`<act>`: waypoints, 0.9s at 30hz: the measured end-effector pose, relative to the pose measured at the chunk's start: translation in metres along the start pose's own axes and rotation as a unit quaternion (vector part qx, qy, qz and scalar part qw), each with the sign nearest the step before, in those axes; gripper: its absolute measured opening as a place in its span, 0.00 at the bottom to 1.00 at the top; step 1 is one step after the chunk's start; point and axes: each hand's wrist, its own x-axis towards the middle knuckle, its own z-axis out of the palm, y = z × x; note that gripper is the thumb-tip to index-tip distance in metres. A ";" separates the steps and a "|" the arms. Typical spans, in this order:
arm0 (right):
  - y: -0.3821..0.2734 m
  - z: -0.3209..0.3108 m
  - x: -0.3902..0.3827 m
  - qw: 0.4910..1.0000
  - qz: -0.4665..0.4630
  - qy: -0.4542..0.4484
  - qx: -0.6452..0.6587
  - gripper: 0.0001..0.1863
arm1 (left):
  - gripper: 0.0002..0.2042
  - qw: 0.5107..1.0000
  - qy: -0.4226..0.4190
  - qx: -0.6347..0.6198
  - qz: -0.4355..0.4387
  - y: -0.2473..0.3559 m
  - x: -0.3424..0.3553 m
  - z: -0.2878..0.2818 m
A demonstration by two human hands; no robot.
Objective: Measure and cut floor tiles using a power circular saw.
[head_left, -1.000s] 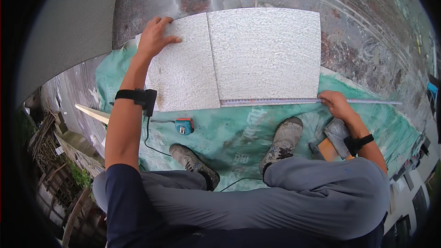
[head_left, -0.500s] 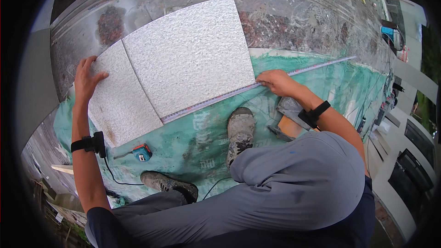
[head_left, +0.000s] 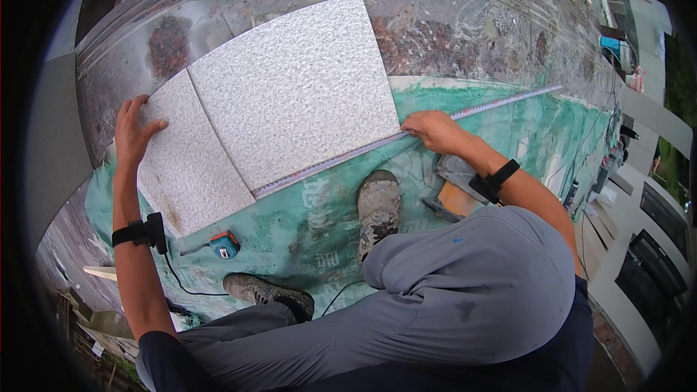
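Observation:
Two speckled off-white panels, a narrower one and a wider one with a curved far edge, lie side by side on green sheeting. My left hand rests on the narrow panel’s left edge, fingers spread. My right hand is closed on a long marked measuring rule, at the wide panel’s near right corner. The rule runs along that panel’s near edge and extends beyond it to the right. A teal-and-orange tool, apparently a tape measure, lies below the narrow panel.
My two boots stand on the sheeting. A grey-and-orange tool is partly behind my right arm. A stained floor stretches beyond the panels, with a pale wooden strip at left and assorted items at the far right.
Since a second ago the view has turned, so the panels and rule now appear further left and slanted. Both hands keep about the same places on panel and rule.

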 end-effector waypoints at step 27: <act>-0.002 0.006 -0.003 0.998 -0.031 0.034 -0.047 0.12 | 0.34 1.000 0.004 -0.004 0.004 -0.002 0.002 0.001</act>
